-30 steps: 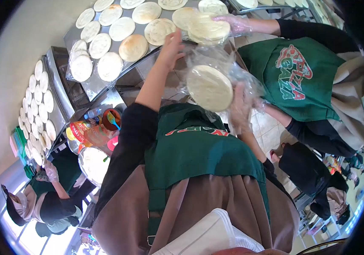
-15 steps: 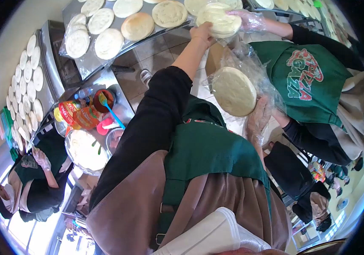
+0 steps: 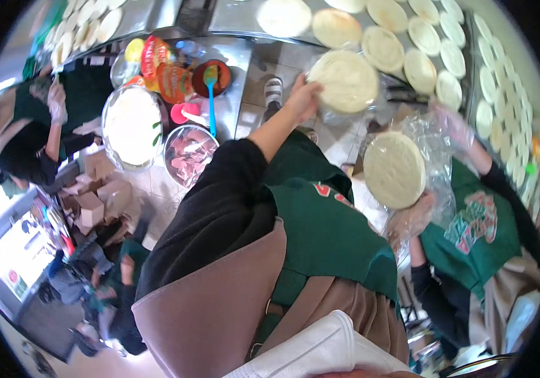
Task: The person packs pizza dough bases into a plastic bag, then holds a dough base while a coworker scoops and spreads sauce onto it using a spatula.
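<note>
A bare left hand (image 3: pixel 304 99) grips a round flatbread, the left bread (image 3: pixel 345 80), above and to the left of a clear bag (image 3: pixel 439 154), fingers bent firmly at the rim, clear plastic showing around the edge. The side hold presumably spares most of the pale face, and it seems to need a firm pinch, as no other support is visible. The right hand (image 3: pixel 412 220), covered in thin clear plastic, likely to keep skin off the food, is at the bag's lower left, its fingers partly curled at the lower rim of the right bread (image 3: pixel 395 170); the fingertips are hidden, so how tightly they press cannot be told. That bread lies along the bag's left side, though whether inside the film or in front of it is unclear. At the bag's upper right, a co-worker's gloved hand (image 3: pixel 454 129) is close to the film, perhaps steadying it; contact is hard to make out. Above the bag, more breads (image 3: pixel 420 70) lie mostly side by side on a metal table (image 3: pixel 235 22), probably to keep them from sticking. Well to the bag's left, a sauce bowl (image 3: pixel 197 79) holds a blue spoon (image 3: pixel 212 110), handle outward, seemingly for easy grabbing.
</note>
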{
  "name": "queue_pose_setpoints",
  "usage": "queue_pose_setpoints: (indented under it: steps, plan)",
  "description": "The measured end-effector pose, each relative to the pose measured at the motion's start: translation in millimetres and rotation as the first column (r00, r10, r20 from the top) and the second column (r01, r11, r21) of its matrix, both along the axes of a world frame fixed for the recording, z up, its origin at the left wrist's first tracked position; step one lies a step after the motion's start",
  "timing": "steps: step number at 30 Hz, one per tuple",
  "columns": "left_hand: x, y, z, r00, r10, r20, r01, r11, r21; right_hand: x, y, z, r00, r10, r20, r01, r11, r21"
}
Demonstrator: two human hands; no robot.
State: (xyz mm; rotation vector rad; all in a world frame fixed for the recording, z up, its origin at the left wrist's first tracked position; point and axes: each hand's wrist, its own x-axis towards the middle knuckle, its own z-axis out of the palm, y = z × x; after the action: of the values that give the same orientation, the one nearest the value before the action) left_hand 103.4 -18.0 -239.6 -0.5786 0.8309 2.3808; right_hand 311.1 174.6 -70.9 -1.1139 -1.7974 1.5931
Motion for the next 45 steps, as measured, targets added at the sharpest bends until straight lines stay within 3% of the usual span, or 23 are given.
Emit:
queue_pose_setpoints:
  steps: [2,5,7,10,15,18,20,21,24,26,30,32,36,37,38,40,41,42,44,45]
  plan:
    - [8.1,-48.1,-28.9,0.991,0.103,0.084,-0.085,0.977,-0.197,-13.3,-1.0,-0.7,0.998,0.065,-0.022,-0.065,0.998,-0.013]
    - [16.0,-98.4,-40.5,0.971,0.238,-0.007,-0.235,0.954,-0.188,-23.4,-10.6,-2.5,0.988,0.149,-0.044,-0.151,0.987,-0.048]
    - [20.9,-120.9,-43.5,0.923,0.317,0.220,-0.225,0.906,-0.359,-27.9,-18.3,-7.2,0.980,0.191,-0.057,-0.195,0.978,-0.069]
    - [30.8,-137.4,-85.8,0.948,0.252,0.197,-0.212,0.956,-0.202,-42.0,-29.8,-8.6,0.963,0.259,-0.072,-0.264,0.961,-0.078]
    - [57.4,-146.0,-153.5,0.864,0.403,0.302,-0.317,0.901,-0.295,-67.3,-66.0,26.9,0.929,0.363,0.070,-0.353,0.928,-0.121]
    - [64.7,-156.7,-156.7,0.750,0.506,0.426,-0.399,0.860,-0.319,-79.7,-75.8,25.6,0.909,0.408,0.088,-0.405,0.913,-0.055]
    - [75.3,-161.8,-155.5,0.534,0.757,0.377,-0.629,0.653,-0.421,-83.2,-77.0,26.8,0.864,0.489,0.119,-0.486,0.872,-0.054]
    - [81.8,-169.3,-176.2,0.476,0.778,0.410,-0.663,0.624,-0.414,-85.0,-79.1,26.1,0.857,0.500,0.126,-0.497,0.866,-0.052]
    - [101.1,-185.0,-189.2,0.447,0.786,0.427,-0.708,0.603,-0.368,-85.9,-83.6,24.2,0.822,0.549,0.150,-0.545,0.835,-0.069]
    - [113.1,-194.7,-222.3,0.454,0.778,0.435,-0.714,0.609,-0.345,-88.9,-91.9,24.0,0.852,0.486,0.193,-0.479,0.874,-0.085]
    - [122.3,-203.3,-212.4,0.451,0.814,0.367,-0.802,0.549,-0.233,-89.8,-94.5,19.5,0.856,0.489,0.165,-0.483,0.872,-0.078]
    - [118.6,-209.9,-197.0,0.370,0.863,0.344,-0.889,0.437,-0.140,-93.0,-95.2,20.3,0.845,0.506,0.173,-0.501,0.862,-0.073]
    - [118.2,-215.4,-222.8,0.314,0.873,0.372,-0.873,0.420,-0.248,-97.7,-96.0,19.5,0.830,0.524,0.191,-0.521,0.851,-0.072]
    - [117.6,-213.8,-222.3,0.345,0.860,0.377,-0.812,0.475,-0.340,-97.6,-96.1,20.5,0.828,0.527,0.194,-0.525,0.849,-0.067]
    - [112.3,-210.6,-203.6,0.343,0.859,0.380,-0.812,0.474,-0.340,-98.7,-96.4,19.5,0.824,0.530,0.198,-0.528,0.847,-0.070]
    - [101.8,-202.8,-152.7,0.299,0.827,0.475,-0.661,0.539,-0.523,-102.3,-98.3,17.3,0.821,0.536,0.197,-0.531,0.843,-0.083]
    - [115.0,-208.6,-171.7,0.402,0.806,0.435,-0.729,0.569,-0.380,-104.1,-95.8,17.8,0.812,0.546,0.206,-0.541,0.837,-0.082]
    - [114.2,-210.5,-176.2,0.404,0.805,0.435,-0.728,0.571,-0.380,-106.6,-95.4,17.5,0.808,0.552,0.208,-0.547,0.833,-0.086]
    - [108.9,-213.0,-184.7,0.118,0.898,0.423,-0.847,0.313,-0.429,-109.6,-97.8,16.1,0.806,0.554,0.208,-0.547,0.831,-0.097]
    - [108.0,-211.9,-189.8,-0.049,0.923,0.383,-0.825,0.179,-0.537,-109.9,-98.3,15.6,0.808,0.551,0.206,-0.543,0.834,-0.103]
